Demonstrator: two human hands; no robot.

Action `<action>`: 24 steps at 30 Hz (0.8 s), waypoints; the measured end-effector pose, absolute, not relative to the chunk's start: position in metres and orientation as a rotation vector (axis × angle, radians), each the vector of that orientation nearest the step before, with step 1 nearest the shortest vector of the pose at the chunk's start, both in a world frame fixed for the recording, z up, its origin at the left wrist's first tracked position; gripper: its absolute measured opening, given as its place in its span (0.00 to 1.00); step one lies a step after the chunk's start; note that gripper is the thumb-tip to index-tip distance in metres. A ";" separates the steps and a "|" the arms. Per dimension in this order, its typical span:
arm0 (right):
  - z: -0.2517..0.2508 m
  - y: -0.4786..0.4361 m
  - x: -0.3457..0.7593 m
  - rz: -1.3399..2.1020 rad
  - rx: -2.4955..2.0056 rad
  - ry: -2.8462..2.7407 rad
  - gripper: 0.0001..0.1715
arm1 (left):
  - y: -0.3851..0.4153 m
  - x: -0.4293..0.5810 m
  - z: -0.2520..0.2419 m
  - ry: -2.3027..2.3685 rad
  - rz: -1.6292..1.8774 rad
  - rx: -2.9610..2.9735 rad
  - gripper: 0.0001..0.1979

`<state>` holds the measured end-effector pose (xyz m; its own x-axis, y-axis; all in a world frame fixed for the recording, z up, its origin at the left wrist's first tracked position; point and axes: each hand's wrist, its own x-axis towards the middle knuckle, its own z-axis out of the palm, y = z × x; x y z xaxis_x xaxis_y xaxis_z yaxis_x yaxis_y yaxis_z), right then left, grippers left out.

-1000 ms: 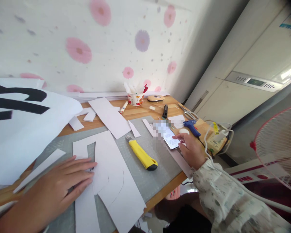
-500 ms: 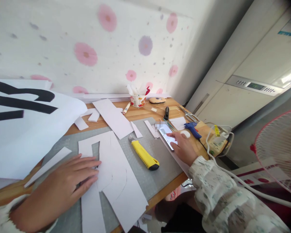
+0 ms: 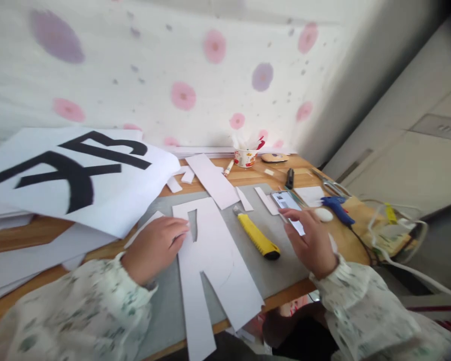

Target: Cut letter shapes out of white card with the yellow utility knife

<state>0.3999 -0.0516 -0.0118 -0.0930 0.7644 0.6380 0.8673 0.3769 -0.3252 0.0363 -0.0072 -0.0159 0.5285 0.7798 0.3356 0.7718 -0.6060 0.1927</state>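
Note:
My left hand [image 3: 156,248] lies at the upper left edge of a white card cutout [image 3: 206,245] shaped like an R. Its fingers are drawn together over the narrow strip beside the small slot, seemingly pinching it. My right hand [image 3: 311,243] hovers over the lower part of a lit smartphone [image 3: 281,200], thumb and forefinger apart and curved; whether they touch the screen I cannot tell. Between the two hands, a yellow utility knife [image 3: 255,235] rests on the grey cutting mat [image 3: 285,271], blade end pointing away.
White sheets printed with black letters [image 3: 78,175] cover the left side. Card offcuts [image 3: 210,178] lie behind the cutout. Toward the back stand a paper cup [image 3: 245,157] and a computer mouse [image 3: 274,157]. A blue glue gun [image 3: 338,208], scissors [image 3: 332,186] and white cables [image 3: 417,271] are at right.
My right forefinger has come up off the phone screen. My left hand has gone from lying flat and spread to fingers gathered at the cutout's edge. The view has swung left.

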 end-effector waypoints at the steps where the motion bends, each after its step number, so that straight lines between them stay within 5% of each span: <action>1: -0.010 -0.058 0.385 -0.146 -1.332 -1.957 0.09 | -0.007 0.037 -0.015 1.407 0.595 2.708 0.16; 9: -0.012 -0.106 0.302 0.226 -0.899 -2.546 0.17 | -0.004 0.036 -0.010 1.410 0.490 2.639 0.12; 16: -0.024 -0.112 0.305 0.422 -0.876 -2.745 0.44 | -0.011 0.044 -0.009 1.231 0.441 2.656 0.09; 24: -0.023 -0.112 0.307 0.334 -0.841 -2.677 0.40 | -0.026 0.055 -0.004 1.226 0.383 2.682 0.06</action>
<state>0.3065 -0.1116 -0.0227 -0.7777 0.5869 0.2254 0.5135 0.7998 -0.3109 0.0552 -0.0260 -0.0041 0.6294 0.7600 0.1620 0.7168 -0.6484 0.2564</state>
